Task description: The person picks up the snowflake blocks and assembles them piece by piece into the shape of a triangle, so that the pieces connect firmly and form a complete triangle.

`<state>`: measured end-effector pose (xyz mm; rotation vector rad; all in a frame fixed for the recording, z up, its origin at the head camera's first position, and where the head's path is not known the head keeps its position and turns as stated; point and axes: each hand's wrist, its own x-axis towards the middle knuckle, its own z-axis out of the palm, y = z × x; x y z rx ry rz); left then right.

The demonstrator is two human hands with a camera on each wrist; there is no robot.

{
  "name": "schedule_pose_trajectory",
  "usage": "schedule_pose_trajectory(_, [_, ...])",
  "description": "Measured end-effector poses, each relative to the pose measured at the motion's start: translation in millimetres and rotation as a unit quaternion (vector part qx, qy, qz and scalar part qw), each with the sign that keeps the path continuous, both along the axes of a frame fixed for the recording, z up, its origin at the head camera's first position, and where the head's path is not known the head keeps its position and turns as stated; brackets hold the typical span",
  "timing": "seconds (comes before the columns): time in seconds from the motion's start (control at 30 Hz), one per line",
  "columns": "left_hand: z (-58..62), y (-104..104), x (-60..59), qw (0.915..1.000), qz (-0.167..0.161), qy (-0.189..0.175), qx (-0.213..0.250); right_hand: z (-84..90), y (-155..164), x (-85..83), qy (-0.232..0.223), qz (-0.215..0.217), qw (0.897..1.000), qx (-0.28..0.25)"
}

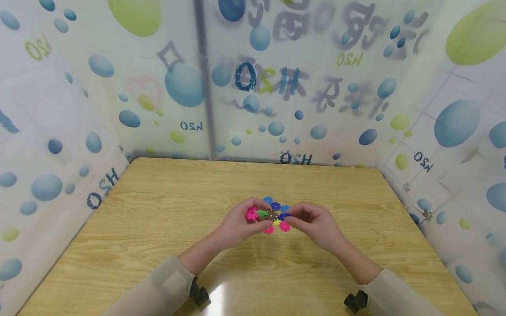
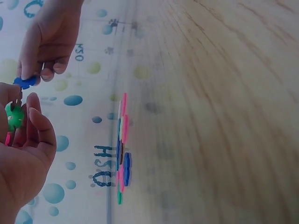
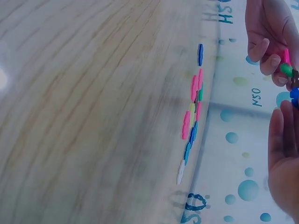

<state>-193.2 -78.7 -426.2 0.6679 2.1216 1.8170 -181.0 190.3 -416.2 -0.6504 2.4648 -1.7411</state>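
The left hand holds a pink piece and a green piece in a pinch grip, above the table. Just right of it, the right hand pinches a blue piece. Beneath both hands, a cluster of snowflake pieces lies flat on the table.

Bare wooden table lies open all around; only the loose flat pieces beneath the hands obstruct.
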Motion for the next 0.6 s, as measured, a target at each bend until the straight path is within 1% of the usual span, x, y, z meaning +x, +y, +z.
schedule_pose_trajectory(0.17, [-1.2,0.9,-0.7,1.0,-0.005,-0.007,-0.002,-2.0,-3.3,0.6,0.012,-0.004,1.0,-0.005])
schedule_pose_trajectory(0.4, [-2.6,2.4,-0.8,0.9999,-0.003,-0.009,-0.007,-7.2,-7.7,3.0,0.032,-0.028,0.999,-0.006])
schedule_pose_trajectory(0.6, [0.1,4.0,0.5,1.0,0.0,-0.005,-0.006,-7.4,-11.4,5.0,0.029,-0.041,0.999,-0.021])
